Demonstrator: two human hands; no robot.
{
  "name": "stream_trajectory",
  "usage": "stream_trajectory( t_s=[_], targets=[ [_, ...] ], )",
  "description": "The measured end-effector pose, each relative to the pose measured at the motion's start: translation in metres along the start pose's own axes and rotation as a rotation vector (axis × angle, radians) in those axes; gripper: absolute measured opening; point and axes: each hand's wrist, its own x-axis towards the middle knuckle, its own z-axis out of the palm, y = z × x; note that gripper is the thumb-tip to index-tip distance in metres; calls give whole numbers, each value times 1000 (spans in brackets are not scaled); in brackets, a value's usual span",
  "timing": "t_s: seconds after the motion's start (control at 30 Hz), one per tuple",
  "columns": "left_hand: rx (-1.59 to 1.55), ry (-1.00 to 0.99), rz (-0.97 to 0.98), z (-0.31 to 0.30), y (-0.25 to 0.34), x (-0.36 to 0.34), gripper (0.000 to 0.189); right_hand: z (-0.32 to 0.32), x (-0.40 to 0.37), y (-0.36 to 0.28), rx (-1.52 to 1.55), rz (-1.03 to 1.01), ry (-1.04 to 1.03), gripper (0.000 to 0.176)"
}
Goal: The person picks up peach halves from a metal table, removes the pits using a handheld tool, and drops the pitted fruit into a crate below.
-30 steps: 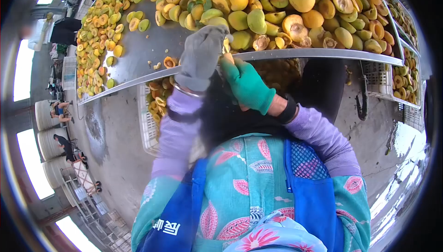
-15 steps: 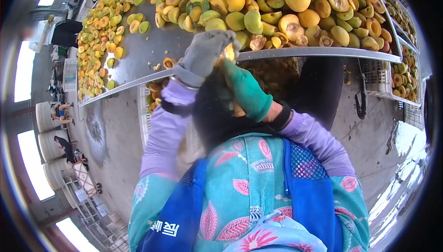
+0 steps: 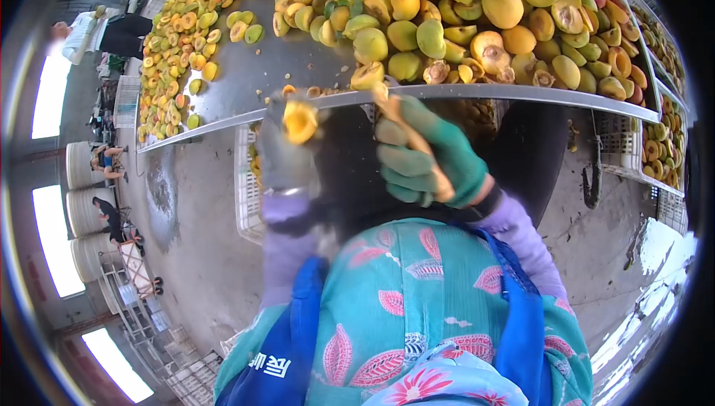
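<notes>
My left hand (image 3: 287,159), in a grey glove and smeared by motion, holds a hollowed yellow peach half (image 3: 300,122) just below the table's edge. The cut side with its round hollow faces up. My right hand (image 3: 432,154), in a green glove, is wrapped round the wooden handle of a pitting tool (image 3: 414,138). Its tip points up towards the metal rim, and the working end is hard to make out. Just beyond it, a peach half (image 3: 367,75) lies at the table's edge. Many halved peaches (image 3: 454,26) are heaped behind.
A raised metal rim (image 3: 514,94) runs along the table (image 3: 298,60). White plastic crates (image 3: 249,190) stand below and at the right, some with fruit. A person (image 3: 89,37) stands at the far left; others are near large pale tubs (image 3: 78,164).
My hands have come apart. The left has moved down and left with the peach half; the right has shifted right, with the wooden tool now in plain sight.
</notes>
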Motion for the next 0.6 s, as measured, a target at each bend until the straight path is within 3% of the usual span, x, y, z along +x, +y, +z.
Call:
stream_trajectory(
  t_s=[0.07, 0.13, 0.17, 0.23, 0.3, 0.4, 0.43, 0.5, 0.53, 0.6],
  targets=[
    [1259, 222, 55, -18, 30, -4, 26, -26, -16, -11, 4, -57, 148, 38],
    [1264, 188, 353, 1, 31, 11, 26, -50, -15, -17, -36, -103, 485, 37],
    [1255, 166, 509, 19, 30, 27, 26, -43, -14, -16, -88, -117, 515, 37],
    [1569, 14, 1011, 61, 20, 71, 35, -20, -6, -12, -201, -149, 570, 37],
    [1788, -263, 1103, 70, -6, 144, 40, -14, -4, -12, -285, -269, 668, 37],
    [1600, -340, 752, 82, 20, 152, 44, -11, -9, -15, -479, -414, 774, 36],
    [1033, -320, 416, 69, 19, 156, 42, -13, -9, -14, -553, -437, 796, 36],
    [900, -231, 244, 47, 27, 148, 43, -44, 10, -17, -1061, -637, 801, 35],
    [826, -174, 152, 36, 27, 136, 43, -46, 21, -21, -1145, -645, 838, 35],
    [1123, -180, 353, 50, 19, 115, 44, -52, 44, -29, -1310, -658, 922, 38]
  ],
)
